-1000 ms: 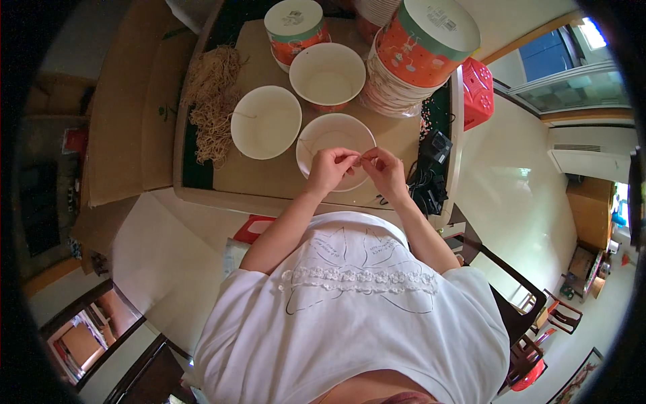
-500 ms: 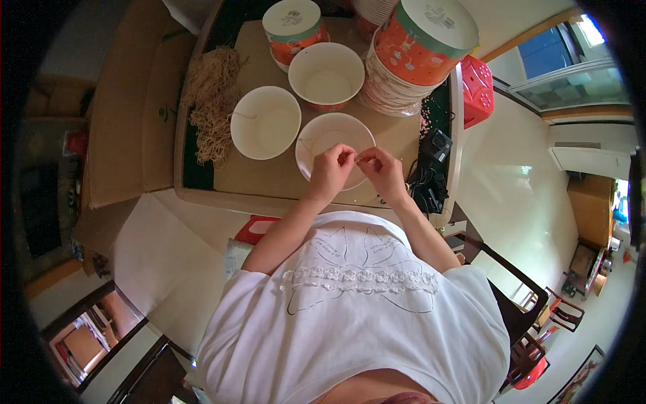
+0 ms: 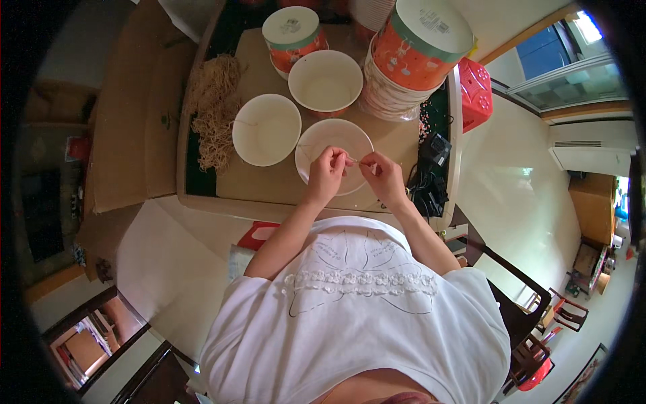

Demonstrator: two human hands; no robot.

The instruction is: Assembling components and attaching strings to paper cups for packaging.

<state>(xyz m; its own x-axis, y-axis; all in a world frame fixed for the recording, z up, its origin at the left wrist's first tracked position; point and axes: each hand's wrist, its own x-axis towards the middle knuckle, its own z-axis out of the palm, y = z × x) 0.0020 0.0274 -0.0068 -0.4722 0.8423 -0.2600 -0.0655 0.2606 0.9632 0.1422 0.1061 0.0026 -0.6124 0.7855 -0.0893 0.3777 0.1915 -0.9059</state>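
My left hand [image 3: 325, 176] and my right hand [image 3: 384, 178] face each other above the near white paper tub [image 3: 338, 132]. Thumb and fingertips are pinched on both. Between them runs a thin pale strand [image 3: 356, 161], held at each side and too fine to tell its kind. A faint strand lies inside the near tub's left wall. To the left stands a second open tub [image 3: 267, 135], with a short tan strand over its left rim. A third open tub [image 3: 326, 79] is just behind. At the table's left lies a heap of tangled tan strands [image 3: 217, 111].
An upturned orange-and-green tub [image 3: 293, 46] stands at the back. Stacked tubs [image 3: 390, 94] rise at the back right, topped by another upturned tub [image 3: 420, 59]. Black adapters and cables [image 3: 431, 192] lie at the right edge, near a red stool [image 3: 475, 94]. A cardboard box [image 3: 138, 121] stands left.
My fingertips have drawn slightly apart, and more of the pale strand shows between them. The whole view has shifted a little, so the tubs appear lower.
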